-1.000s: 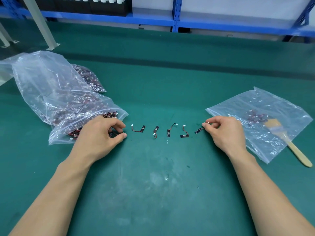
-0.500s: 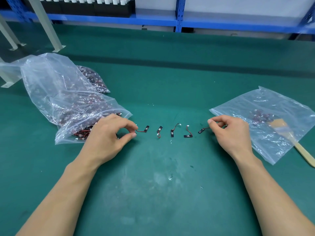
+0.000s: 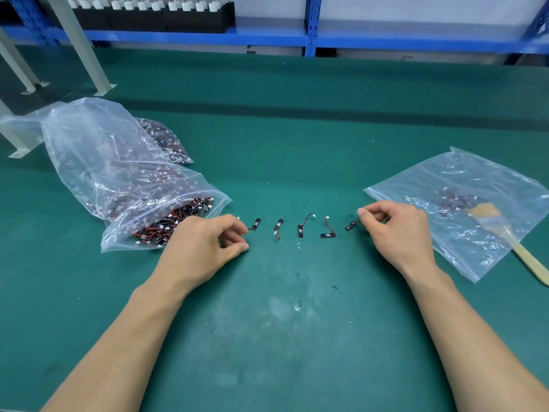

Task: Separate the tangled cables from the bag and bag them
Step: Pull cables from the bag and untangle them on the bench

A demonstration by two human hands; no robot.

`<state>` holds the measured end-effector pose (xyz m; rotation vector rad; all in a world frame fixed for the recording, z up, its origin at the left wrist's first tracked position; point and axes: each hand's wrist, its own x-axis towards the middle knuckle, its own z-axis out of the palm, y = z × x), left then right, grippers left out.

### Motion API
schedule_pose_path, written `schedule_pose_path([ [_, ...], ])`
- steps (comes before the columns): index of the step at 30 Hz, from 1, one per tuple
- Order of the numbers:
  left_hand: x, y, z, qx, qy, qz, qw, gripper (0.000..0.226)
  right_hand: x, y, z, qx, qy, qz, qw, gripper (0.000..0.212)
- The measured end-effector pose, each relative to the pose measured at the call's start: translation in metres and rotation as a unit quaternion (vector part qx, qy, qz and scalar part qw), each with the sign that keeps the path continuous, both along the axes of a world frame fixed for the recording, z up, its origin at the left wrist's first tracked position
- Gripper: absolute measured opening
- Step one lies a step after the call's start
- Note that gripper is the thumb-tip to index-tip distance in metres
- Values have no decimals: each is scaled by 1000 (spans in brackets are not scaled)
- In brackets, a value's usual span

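Observation:
Several small cables, each a black tab with a red wire, lie in a row on the green mat. My left hand (image 3: 205, 248) is at the row's left end; its curled index finger lies over the wire of the leftmost cable (image 3: 255, 224). My right hand (image 3: 398, 230) pinches the wire of the rightmost cable (image 3: 350, 226) between thumb and index finger. Three cables lie between them, apart from each other (image 3: 278, 225) (image 3: 300, 230) (image 3: 328, 234). The full bag of tangled cables (image 3: 166, 221) lies open just left of my left hand. A flat clear bag (image 3: 463, 185) with a few cables lies on the right.
A larger clear bag (image 3: 98, 162) lies behind the full one. A wooden brush (image 3: 505, 233) rests on the right bag. Metal frame legs (image 3: 89, 60) stand at the far left. Blue shelving (image 3: 310, 37) runs along the back.
My left hand moved from the full bag's mouth rightwards onto the leftmost cable's wire. My right hand keeps its pinch on the rightmost cable.

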<state>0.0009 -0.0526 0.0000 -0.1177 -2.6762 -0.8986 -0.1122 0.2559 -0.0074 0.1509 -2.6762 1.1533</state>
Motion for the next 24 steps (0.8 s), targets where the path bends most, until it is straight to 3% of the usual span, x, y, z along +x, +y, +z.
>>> schedule_pose_path([
  [7, 1, -2, 1, 14, 31, 9, 999, 21, 5, 0, 2, -12, 6, 0, 1000, 18],
  [14, -3, -25, 1, 38, 96, 102, 989, 12, 18, -8, 9, -21, 61, 20, 998, 16],
  [19, -10, -40, -1, 49, 101, 129, 985, 13, 49, -51, 19, 27, 133, 132, 982, 10],
  [24, -12, -45, -1, 87, 89, 119, 985, 16, 87, -110, 27, 90, 137, 259, 952, 10],
])
